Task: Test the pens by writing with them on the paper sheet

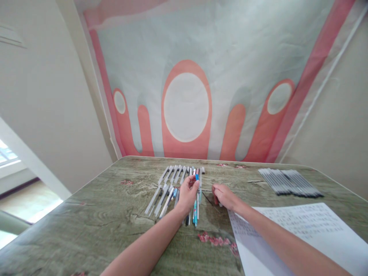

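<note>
My left hand (187, 194) reaches over a spread of pens (172, 186) lying side by side in the middle of the table. Its thumb and fingers pinch a blue-tipped pen (197, 179) that points away from me. My right hand (224, 196) rests on the table just right of the pens, with its fingers curled in and knuckles up. What the right hand holds, if anything, is hidden. A few coloured pens (194, 212) lie under my left wrist.
A sheet of paper with printed text (299, 226) lies under my right forearm at the near right. A bundle of thin pen refills (290, 182) lies at the far right. The table (86, 218) has a green wood-grain cover. A pink and grey banner (186, 103) hangs behind.
</note>
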Available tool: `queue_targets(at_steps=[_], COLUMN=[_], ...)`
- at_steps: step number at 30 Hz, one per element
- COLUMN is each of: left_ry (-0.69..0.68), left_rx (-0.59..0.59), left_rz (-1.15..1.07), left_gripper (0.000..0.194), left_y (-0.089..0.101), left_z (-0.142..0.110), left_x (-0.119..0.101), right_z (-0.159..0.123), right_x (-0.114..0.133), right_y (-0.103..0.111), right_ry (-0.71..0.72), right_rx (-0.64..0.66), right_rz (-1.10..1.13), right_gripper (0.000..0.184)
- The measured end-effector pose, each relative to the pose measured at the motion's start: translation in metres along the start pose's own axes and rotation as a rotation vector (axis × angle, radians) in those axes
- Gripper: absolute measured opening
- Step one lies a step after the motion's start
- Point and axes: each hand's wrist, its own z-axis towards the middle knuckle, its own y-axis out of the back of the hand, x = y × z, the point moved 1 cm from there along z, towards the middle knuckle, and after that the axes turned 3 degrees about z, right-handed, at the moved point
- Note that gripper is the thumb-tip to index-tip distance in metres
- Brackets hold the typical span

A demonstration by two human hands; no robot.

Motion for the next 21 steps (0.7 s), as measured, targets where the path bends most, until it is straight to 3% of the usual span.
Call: queue_targets(at_steps=[6, 11, 16, 21], left_ry=[-0.070, -0.078, -0.099, -0.118], left_rx=[0.007, -0.004, -0.029, -0.022], left_rz=[0.041, 0.038, 0.079, 0.106], left_gripper=[0.029, 0.028, 0.028, 0.028], left_y=[-0.001, -0.002, -0.002, -0.001], left_z=[-0.005, -0.007, -0.008, -0.009], left_x=[-0.011, -0.012, -0.008, -0.006], right_z=[0.000, -0.004, -0.011, -0.013], right_x=[0.003, 0.010, 0.007, 0.004], right_y=[0.003, 0.005, -0.003, -0.005], right_ry=[-0.041, 0.085, 0.071, 0.037], right_rx=[-0.005, -0.178, -0.081, -0.023], right_rz=[0.095, -0.276, -0.515, -0.621], right_gripper=[0.013, 0.005, 0.023, 0.024])
